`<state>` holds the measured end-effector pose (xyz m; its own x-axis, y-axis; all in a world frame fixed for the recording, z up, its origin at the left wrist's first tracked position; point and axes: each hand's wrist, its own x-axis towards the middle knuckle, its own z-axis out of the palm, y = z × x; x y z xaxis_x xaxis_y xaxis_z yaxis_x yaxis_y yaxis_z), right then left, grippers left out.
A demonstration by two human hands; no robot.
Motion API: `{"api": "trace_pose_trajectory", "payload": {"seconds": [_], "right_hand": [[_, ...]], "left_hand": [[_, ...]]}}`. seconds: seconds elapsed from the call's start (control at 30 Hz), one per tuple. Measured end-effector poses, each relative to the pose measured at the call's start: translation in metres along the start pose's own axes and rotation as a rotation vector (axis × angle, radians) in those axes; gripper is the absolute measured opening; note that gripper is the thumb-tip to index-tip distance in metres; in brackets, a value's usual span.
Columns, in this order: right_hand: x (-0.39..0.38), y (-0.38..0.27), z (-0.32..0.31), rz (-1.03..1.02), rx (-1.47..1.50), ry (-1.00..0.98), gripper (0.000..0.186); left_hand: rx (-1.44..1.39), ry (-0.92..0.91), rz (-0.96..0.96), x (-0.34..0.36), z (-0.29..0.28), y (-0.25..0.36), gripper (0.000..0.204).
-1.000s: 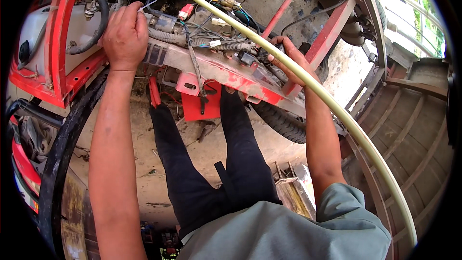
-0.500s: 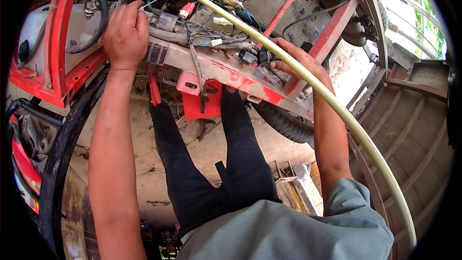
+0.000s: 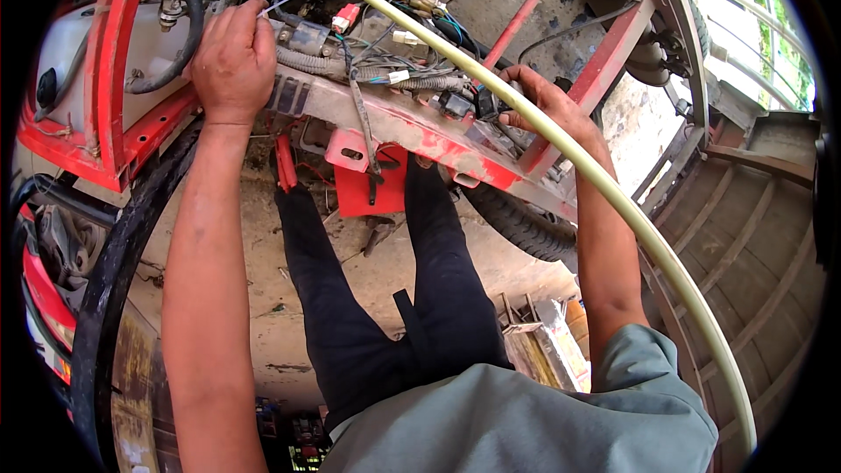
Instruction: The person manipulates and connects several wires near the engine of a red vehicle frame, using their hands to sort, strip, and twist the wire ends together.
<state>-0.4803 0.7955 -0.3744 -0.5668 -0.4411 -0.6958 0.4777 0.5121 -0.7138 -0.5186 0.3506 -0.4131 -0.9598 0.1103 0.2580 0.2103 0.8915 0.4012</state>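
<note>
My left hand (image 3: 233, 66) is closed at the left end of the dusty red frame rail (image 3: 399, 127), its fingertips hidden over the far side. A thin pale strip (image 3: 278, 7) sticks out beside its thumb and index finger. Across the rail, my right hand (image 3: 561, 109) curls its fingers and thumb near a black connector (image 3: 487, 105); what lies between them is hidden. A pale yellow hose (image 3: 604, 180) crosses in front of this hand. Between both hands lie a ribbed grey conduit (image 3: 311, 61), loose wires and a white plug (image 3: 399, 76).
A white tank (image 3: 74, 70) stands behind red bars at the left. A red diagonal bar (image 3: 604, 61) rises beyond my right hand. Under the rail are a red flap (image 3: 372, 193), a tyre (image 3: 526, 228) and my legs. Ribbed metal panelling (image 3: 745, 219) stands at the right.
My right fingers have bent further in near the connector. The left hand keeps its place on the rail. The whole view has shifted slightly.
</note>
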Motion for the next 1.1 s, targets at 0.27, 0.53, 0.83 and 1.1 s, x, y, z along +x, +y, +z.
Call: {"api": "trace_pose_trajectory", "payload": {"seconds": [0.27, 0.53, 0.83, 1.1], "right_hand": [[-0.012, -0.029, 0.001, -0.08, -0.24, -0.107, 0.062], [-0.029, -0.047, 0.015, 0.191, -0.037, 0.079, 0.076], [-0.021, -0.041, 0.027, 0.298, 0.008, 0.165, 0.059], [-0.022, -0.004, 0.029, 0.074, -0.262, 0.238, 0.06]], "left_hand": [[0.031, 0.028, -0.008, 0.001, 0.0, 0.001, 0.017], [0.003, 0.025, 0.001, 0.001, 0.001, 0.001, 0.018], [0.009, 0.027, -0.007, 0.001, -0.001, 0.003, 0.017], [0.01, 0.031, -0.003, 0.003, 0.0, 0.004, 0.017]]}}
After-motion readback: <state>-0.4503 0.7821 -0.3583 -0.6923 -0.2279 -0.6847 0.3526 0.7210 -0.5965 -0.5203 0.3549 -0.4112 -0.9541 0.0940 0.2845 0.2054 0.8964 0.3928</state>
